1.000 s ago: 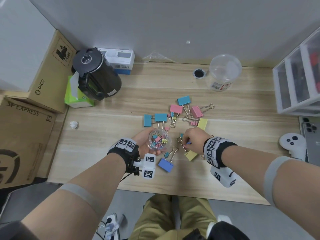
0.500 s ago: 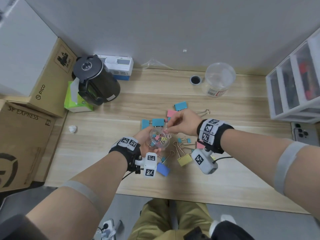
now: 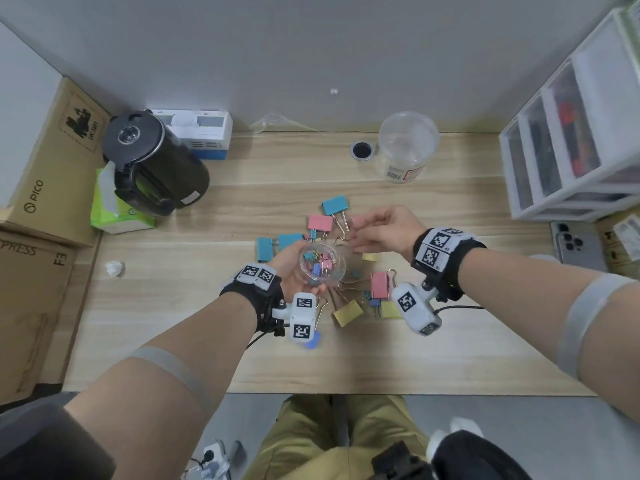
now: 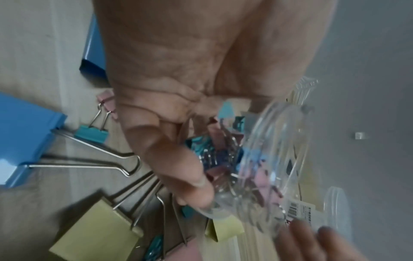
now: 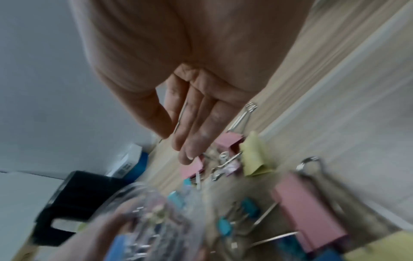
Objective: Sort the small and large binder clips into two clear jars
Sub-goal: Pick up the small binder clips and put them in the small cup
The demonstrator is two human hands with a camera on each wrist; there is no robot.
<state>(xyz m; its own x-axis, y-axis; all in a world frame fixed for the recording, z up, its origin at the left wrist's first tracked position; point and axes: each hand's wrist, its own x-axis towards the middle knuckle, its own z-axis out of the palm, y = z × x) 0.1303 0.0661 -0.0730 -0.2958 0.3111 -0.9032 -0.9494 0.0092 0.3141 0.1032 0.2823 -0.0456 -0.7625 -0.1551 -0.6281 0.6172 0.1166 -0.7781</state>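
My left hand [image 3: 294, 268] grips a small clear jar [image 3: 322, 266] just above the table; it holds several small coloured clips. In the left wrist view my fingers [image 4: 183, 159] wrap the jar [image 4: 257, 167]. My right hand [image 3: 356, 237] hovers right of the jar's mouth, over the far clips. Its fingers [image 5: 192, 127] are relaxed and nearly straight, with nothing in them. Large clips lie around: blue [image 3: 334, 204], pink [image 3: 320, 222], pink [image 3: 379, 285], yellow [image 3: 348, 312]. A few small clips [image 3: 372, 301] lie near the pink one. The big clear jar [image 3: 408, 143] stands empty at the back.
A black kettle [image 3: 152, 168] and a green tissue pack [image 3: 117, 216] sit at the back left, beside cardboard boxes [image 3: 45, 161]. White drawers [image 3: 571, 143] and a phone [image 3: 575, 244] border the right. A cable hole [image 3: 362, 150] is next to the big jar.
My right hand took a small clip from the table, carried it over the small jar, and now has drawn back to the right with nothing in it. The left hand kept holding the jar.
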